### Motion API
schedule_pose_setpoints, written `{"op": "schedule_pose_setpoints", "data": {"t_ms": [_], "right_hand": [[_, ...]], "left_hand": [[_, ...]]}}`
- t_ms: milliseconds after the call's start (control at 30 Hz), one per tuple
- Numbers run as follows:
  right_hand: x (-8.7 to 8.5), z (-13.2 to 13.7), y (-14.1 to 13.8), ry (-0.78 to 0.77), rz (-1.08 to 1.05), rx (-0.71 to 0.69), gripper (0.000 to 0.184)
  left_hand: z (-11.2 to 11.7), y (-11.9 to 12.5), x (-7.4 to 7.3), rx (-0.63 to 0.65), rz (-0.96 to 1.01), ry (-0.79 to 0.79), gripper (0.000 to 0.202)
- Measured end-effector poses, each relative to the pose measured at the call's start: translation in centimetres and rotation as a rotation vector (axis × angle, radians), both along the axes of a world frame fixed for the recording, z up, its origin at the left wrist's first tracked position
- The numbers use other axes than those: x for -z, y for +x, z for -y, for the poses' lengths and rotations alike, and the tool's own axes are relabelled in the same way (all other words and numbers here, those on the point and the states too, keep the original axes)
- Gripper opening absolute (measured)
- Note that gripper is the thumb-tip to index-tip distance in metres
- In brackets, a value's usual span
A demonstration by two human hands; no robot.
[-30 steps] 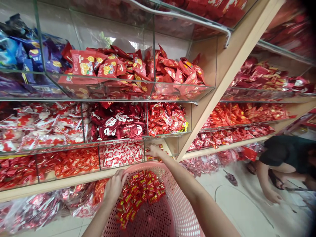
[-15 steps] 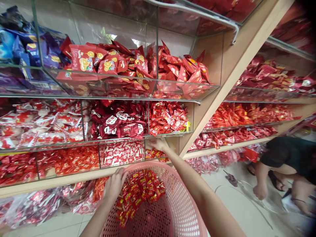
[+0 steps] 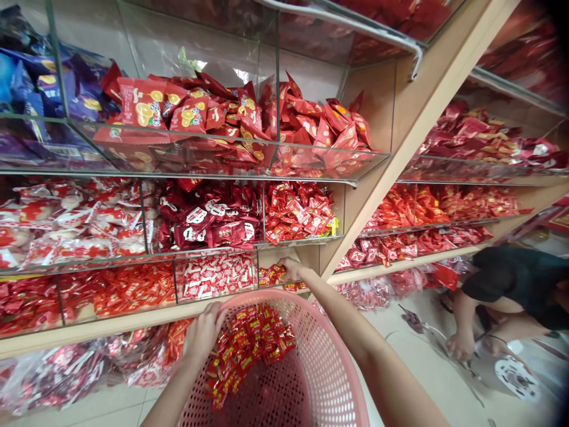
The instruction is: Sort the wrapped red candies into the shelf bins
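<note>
My left hand [image 3: 204, 332] is closed over the near-left rim of a pink perforated plastic basket [image 3: 335, 350]. Inside the basket lies a heap of small red wrapped candies [image 3: 253, 338] with yellow lettering, piled toward the shelf side. My right hand [image 3: 291, 268] reaches past the basket into the bottom-row compartment at the right end. Its fingers are curled against matching red and yellow candies [image 3: 272, 274] there; part of the grip is hidden. White and red wrapped candies [image 3: 217, 276] fill the compartment to its left.
Glass-divided shelves hold red orange-printed packets [image 3: 144, 107], blue packets [image 3: 77, 89] and dark red packets [image 3: 200, 216]. A slanting wooden upright [image 3: 400, 172] stands to the right. Filled plastic bags [image 3: 66, 373] lie below the shelf. Another person [image 3: 511, 290] crouches at right beside a white round object [image 3: 515, 376].
My right hand has gone from a blurred, stretched pose over the compartment to curled fingers at the candies. My left hand stays on the rim. The crouching person has both hands at the white object.
</note>
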State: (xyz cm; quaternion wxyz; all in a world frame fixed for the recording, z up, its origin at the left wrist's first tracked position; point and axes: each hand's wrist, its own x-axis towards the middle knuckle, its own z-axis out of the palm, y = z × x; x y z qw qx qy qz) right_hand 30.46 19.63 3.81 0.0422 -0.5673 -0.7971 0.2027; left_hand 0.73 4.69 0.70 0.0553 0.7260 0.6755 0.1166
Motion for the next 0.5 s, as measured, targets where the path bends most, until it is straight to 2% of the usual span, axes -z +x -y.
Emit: {"op": "schedule_pose_setpoints", "data": {"t_ms": [133,200,367,500], "right_hand": [[0.6,-0.3,0.0,-0.010,-0.119,0.100,0.019],[0.6,-0.3,0.2,-0.010,-0.185,0.143,0.014],[0.0,-0.5,0.8,0.017,-0.287,0.226,0.032],[-0.3,-0.7,1.4,0.046,-0.246,0.287,0.039]], "left_hand": [[0.0,0.1,-0.2,-0.012,0.009,-0.015,0.039],[0.0,0.1,-0.3,-0.013,0.001,-0.027,0.038],[0.1,0.3,-0.8,-0.007,-0.031,-0.037,0.039],[0.1,0.3,-0.6,-0.006,-0.027,-0.023,0.040]]}}
